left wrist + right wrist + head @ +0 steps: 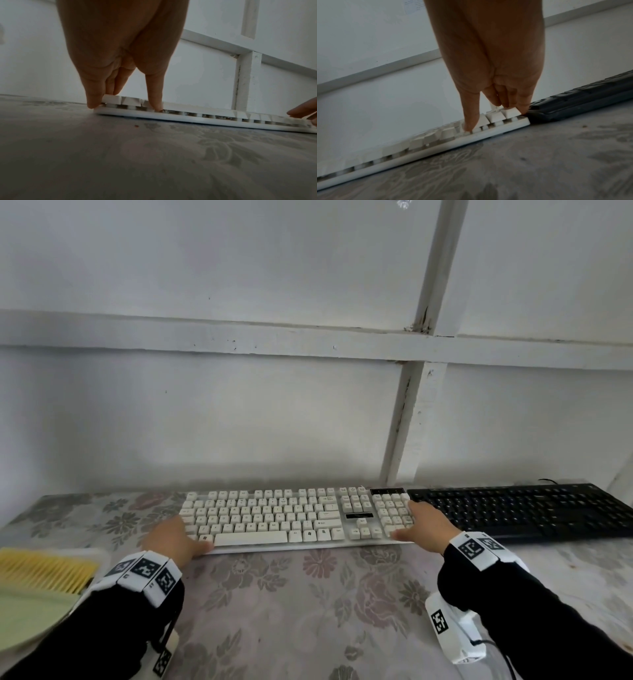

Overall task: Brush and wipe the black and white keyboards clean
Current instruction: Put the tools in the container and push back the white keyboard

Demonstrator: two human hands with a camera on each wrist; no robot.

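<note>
A white keyboard lies flat on the flowered tablecloth, and a black keyboard sits right against its right end. My left hand grips the white keyboard's left end: in the left wrist view the left hand has its thumb on the front edge of the white keyboard and its fingers over the corner keys. My right hand holds the right end the same way; the right wrist view shows the right hand with its thumb among the front keys of the white keyboard, fingers beside the black keyboard.
A brush with yellow bristles lies at the table's left edge on a pale green pan or cloth. A white panelled wall rises directly behind both keyboards. The flowered tablecloth stretches in front of them.
</note>
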